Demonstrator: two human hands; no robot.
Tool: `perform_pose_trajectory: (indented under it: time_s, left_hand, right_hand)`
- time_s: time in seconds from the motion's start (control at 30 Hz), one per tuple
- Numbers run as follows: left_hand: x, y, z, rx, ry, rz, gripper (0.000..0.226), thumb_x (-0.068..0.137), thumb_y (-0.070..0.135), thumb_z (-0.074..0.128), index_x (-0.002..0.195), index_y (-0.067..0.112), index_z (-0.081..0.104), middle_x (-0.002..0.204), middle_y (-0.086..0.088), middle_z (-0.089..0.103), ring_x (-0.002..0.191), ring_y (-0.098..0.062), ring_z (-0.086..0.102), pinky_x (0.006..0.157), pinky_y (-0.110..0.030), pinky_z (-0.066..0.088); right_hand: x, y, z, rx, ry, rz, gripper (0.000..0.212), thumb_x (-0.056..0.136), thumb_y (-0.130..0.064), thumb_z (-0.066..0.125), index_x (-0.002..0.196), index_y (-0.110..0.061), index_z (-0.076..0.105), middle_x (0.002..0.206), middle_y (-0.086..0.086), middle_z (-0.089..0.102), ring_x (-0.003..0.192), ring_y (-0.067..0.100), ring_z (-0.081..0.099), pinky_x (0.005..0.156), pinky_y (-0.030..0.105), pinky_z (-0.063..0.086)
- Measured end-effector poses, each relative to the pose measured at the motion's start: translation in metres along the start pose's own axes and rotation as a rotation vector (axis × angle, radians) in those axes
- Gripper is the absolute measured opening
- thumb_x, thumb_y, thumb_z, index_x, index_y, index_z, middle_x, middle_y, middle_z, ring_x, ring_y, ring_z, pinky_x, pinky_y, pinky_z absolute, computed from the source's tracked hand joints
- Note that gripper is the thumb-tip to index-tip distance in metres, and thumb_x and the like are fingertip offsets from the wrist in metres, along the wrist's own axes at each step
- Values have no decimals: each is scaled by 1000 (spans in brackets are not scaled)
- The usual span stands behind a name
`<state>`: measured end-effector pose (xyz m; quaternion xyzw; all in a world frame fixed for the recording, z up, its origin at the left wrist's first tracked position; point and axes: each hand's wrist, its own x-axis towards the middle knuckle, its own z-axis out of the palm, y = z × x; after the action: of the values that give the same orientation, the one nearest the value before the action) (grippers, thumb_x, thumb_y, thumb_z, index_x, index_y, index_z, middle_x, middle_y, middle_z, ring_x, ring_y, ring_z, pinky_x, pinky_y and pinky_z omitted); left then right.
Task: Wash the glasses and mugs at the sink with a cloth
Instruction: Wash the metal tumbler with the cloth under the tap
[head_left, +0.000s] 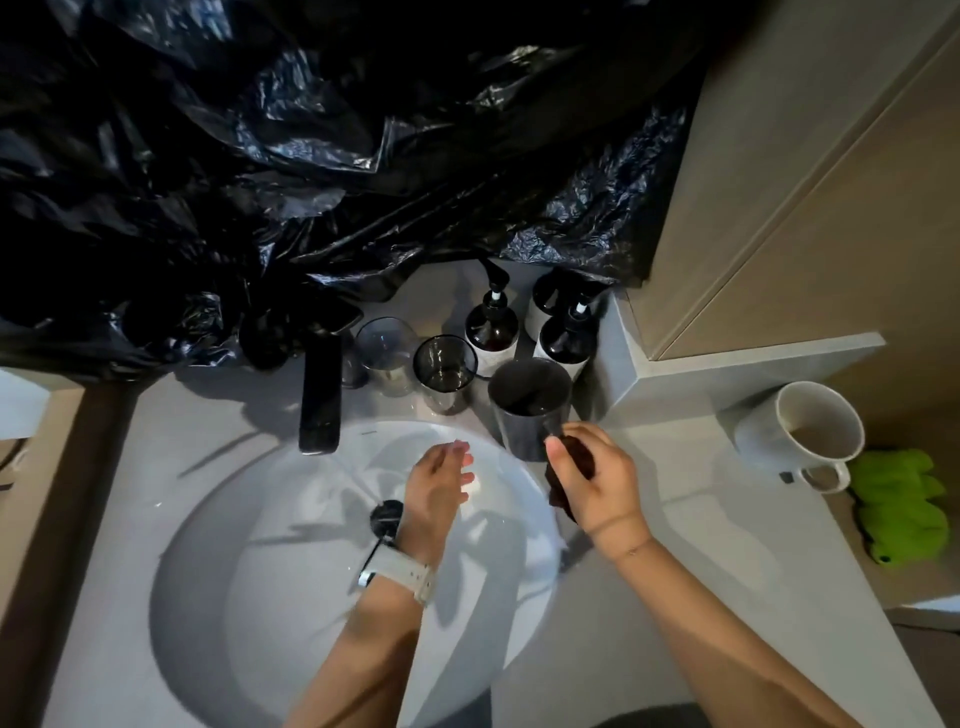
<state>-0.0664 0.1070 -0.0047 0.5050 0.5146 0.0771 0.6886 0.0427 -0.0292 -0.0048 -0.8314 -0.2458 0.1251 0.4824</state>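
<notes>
The right hand is clamping a dark cloth, touching the upright dark mug just beyond; the left hand is hovering with fingers relaxed apart over the sink.

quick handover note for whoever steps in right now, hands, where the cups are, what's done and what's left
Left hand: open over the sink, holding nothing.
Right hand: grip on a dark cloth, touching the dark mug on the sink's edge.
Two glasses stand behind the basin; white mug on the right counter.
Done: cannot tell.
Left: white mug looks stained inside.
</notes>
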Motion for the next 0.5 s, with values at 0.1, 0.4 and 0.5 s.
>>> perform_pose_trajectory:
  time_s: [0.1,0.4,0.5]
  left_hand:
    - [-10,-15,-16,7,19,-25,24,103,18,47,117,5,61,108,-12,64,86,-22,62,70,-25,47]
    - [-42,-45,-46,107,92,-12,16,97,4,54,109,8,64,118,-24,64,84,-22,61,61,-16,45]
    - [-55,-45,-46,120,105,29,16,97,7,56,106,16,66,116,-18,66,89,-25,65,72,-29,47]
  right_hand:
    - [2,5,3,-21,2,-16,26,88,-34,59,87,-10,68,90,-9,61,82,1,54,79,2,38]
    - [-12,8,-1,-64,-29,124,16,89,-31,66,97,-18,65,95,-3,64,84,13,59,76,16,42]
    - [-22,3,-22,0,-18,232,14,88,-33,67,94,-21,65,87,-6,66,81,11,59,74,19,43]
